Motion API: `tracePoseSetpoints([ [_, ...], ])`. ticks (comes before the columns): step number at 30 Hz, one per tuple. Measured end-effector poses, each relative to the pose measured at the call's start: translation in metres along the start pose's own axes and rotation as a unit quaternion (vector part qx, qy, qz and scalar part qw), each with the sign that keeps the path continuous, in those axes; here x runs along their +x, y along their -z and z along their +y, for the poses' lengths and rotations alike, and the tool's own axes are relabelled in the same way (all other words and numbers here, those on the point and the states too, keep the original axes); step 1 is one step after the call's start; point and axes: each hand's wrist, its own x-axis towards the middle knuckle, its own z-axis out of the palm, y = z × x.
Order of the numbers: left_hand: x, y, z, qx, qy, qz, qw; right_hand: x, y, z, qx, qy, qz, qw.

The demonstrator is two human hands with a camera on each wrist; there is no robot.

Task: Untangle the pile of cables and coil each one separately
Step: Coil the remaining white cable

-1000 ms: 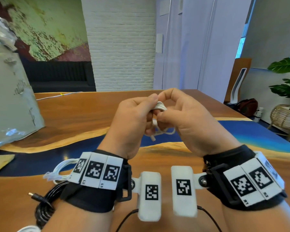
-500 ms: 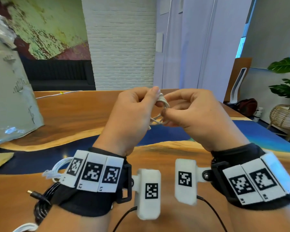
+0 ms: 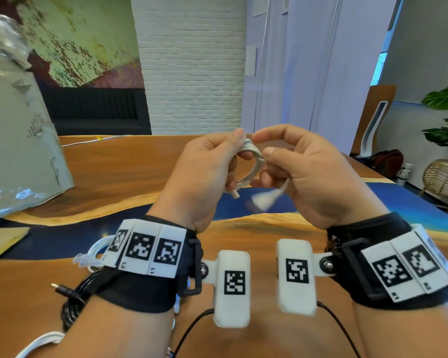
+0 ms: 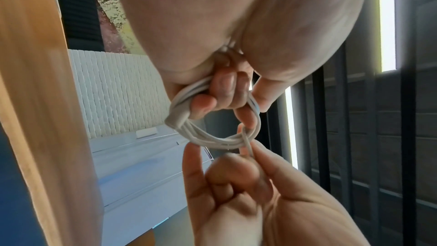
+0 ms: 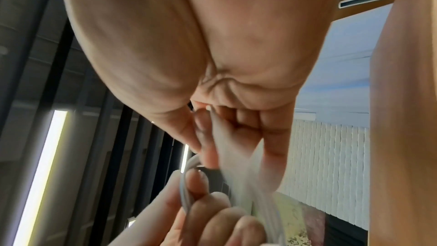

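A small white cable coil (image 3: 251, 164) hangs in the air above the wooden table (image 3: 130, 171). My left hand (image 3: 204, 177) grips the coil (image 4: 212, 136) with fingers curled through its ring. My right hand (image 3: 303, 171) pinches the cable's loose tail, whose white plug (image 3: 265, 198) swings blurred below the fingers. In the left wrist view the tail wraps once around the bundle by the right fingertips (image 4: 257, 149). The right wrist view shows the blurred white cable (image 5: 238, 184) running between both hands.
A black cable bundle (image 3: 75, 298) with a gold-tipped plug lies under my left forearm. Beside it lie coiled white cables (image 3: 93, 251), one more at the near edge (image 3: 39, 344). A grey bag (image 3: 18, 140) stands at the left. A thin white wire (image 3: 96, 140) lies at the table's far side.
Both hands have risen a little. The right hand has pulled the loose tail round the coil, and the white plug end now swings free below the fingers.
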Motion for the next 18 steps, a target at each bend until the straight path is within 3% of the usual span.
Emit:
tracePoseSetpoints([
  [4, 0.001, 0.005, 0.002, -0.014, 0.015, 0.012, 1.000, 0.000, 0.007, 0.001, -0.034, 0.012, -0.002, 0.999],
  [10, 0.001, 0.011, 0.012, -0.225, 0.083, -0.010, 0.971, -0.001, 0.008, 0.002, -0.172, 0.105, -0.013, 0.979],
  [14, 0.001, 0.013, 0.017, -0.286, 0.079, -0.024, 0.955, 0.005, 0.001, 0.013, -0.222, 0.169, 0.061, 0.958],
  [18, 0.004, 0.012, 0.012, -0.333, 0.075, -0.034, 0.939, 0.008, -0.010, 0.021, -0.180, 0.187, 0.085, 0.962],
])
